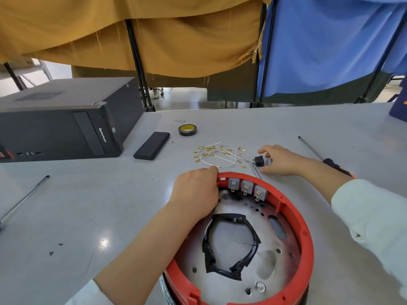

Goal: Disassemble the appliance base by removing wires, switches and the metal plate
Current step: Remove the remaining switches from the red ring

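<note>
One red appliance base [307, 234] sits at 6 o'clock on the counter [66, 216], with three grey switches [246, 187] in its far rim and one metal plate [233, 241]. One loose black switch [258, 161] lies at 1 o'clock. One heap of wires [218, 155], one tape roll [187, 130], one screwdriver [326, 158] at 2 o'clock, two hands.
</note>
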